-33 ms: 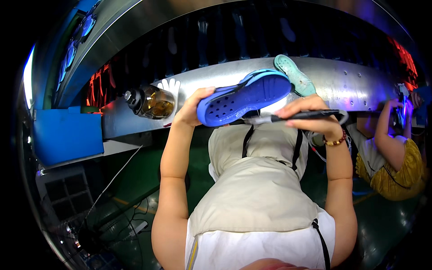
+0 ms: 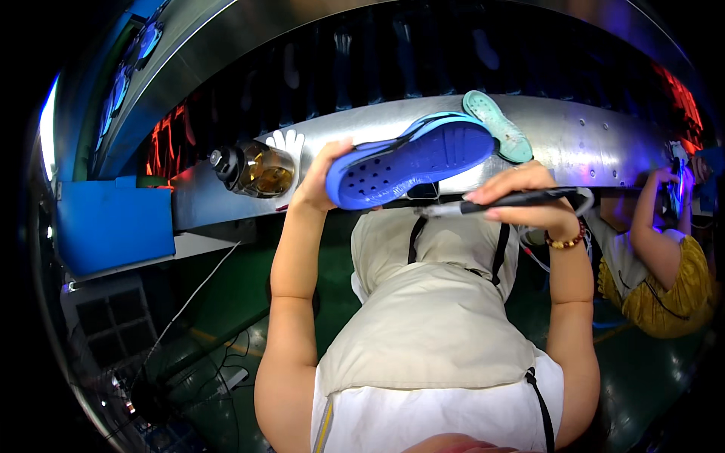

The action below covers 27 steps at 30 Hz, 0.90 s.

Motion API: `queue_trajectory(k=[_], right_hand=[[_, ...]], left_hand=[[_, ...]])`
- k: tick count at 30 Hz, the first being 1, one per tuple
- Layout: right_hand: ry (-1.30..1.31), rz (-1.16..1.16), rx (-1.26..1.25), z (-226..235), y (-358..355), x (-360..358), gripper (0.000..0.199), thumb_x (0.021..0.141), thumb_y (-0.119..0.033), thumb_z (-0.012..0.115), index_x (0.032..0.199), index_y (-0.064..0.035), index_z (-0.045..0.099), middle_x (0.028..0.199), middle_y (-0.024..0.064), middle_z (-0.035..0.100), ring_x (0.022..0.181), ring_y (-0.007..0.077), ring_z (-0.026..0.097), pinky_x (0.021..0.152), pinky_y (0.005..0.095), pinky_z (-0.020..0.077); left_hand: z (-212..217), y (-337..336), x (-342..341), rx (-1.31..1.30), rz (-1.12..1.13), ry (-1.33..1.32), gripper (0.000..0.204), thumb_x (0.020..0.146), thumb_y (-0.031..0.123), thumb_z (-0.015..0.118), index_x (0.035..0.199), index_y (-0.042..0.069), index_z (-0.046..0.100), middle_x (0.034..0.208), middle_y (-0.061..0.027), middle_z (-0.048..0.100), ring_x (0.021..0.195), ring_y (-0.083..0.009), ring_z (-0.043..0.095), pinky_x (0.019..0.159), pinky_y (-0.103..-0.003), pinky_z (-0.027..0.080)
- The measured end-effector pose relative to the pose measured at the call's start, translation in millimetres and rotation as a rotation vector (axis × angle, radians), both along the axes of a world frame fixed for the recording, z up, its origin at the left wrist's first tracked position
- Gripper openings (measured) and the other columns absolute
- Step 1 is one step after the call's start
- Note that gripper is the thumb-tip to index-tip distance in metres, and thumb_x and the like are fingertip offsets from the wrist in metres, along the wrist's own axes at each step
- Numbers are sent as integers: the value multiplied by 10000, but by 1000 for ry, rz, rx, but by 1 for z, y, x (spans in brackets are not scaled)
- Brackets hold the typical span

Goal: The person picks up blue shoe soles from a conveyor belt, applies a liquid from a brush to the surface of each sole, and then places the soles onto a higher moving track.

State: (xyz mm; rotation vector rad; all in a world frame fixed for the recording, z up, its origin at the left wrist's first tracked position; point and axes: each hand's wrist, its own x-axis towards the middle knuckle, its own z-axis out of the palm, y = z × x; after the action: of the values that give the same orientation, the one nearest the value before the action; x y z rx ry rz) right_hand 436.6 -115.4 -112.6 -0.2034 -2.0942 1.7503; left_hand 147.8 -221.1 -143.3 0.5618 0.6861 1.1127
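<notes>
My left hand grips a blue clog by its toe end, fingers closed round it. The clog is held above the bench's near edge, its perforated toe part to the left and a black strip along its far side. In my right hand is a black-handled brush with a pale tip, held between fingers and thumb. That tip is just below the clog, apart from it. A pale tube curves from the handle's rear end. Beyond the clog, a mint-green shoe lies on the metal bench.
A dark-lidded bottle of amber liquid and a white glove are on the metal bench, left of the clog. A blue box is at far left. Another person works at the right. Cables hang at lower left.
The brush in my right hand has moved slightly down, and a gap now shows between its tip and the clog. My left hand has shifted the clog slightly up.
</notes>
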Motion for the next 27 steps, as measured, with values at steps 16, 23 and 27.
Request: queue_trajectory(k=[16, 23, 27], right_hand=[[147, -427, 630, -24, -37, -58, 101, 608, -18, 641, 690, -39, 587, 728, 80, 619, 703, 217, 606, 653, 283, 470], [83, -237, -26, -9, -27, -37, 101, 731, -41, 618, 819, 7, 621, 803, 97, 638, 730, 135, 601, 671, 255, 482], [166, -286, 201, -20, -31, -54, 126, 697, -24, 653, 812, 13, 622, 836, 107, 637, 757, 172, 610, 710, 273, 480]], left_hand=[[-55, 34, 66, -3, 380, -406, 901, 738, 751, 126, 1181, 17, 402, 954, -153, 550, 922, -306, 539, 855, -540, 398], [-40, 26, 63, -3, 413, -415, 863, 734, 754, 178, 1161, 41, 414, 931, -154, 551, 905, -297, 545, 834, -550, 410], [-24, 29, 71, 54, 418, -445, 861, 740, 748, 181, 1167, 37, 411, 925, -162, 551, 895, -292, 545, 811, -522, 438]])
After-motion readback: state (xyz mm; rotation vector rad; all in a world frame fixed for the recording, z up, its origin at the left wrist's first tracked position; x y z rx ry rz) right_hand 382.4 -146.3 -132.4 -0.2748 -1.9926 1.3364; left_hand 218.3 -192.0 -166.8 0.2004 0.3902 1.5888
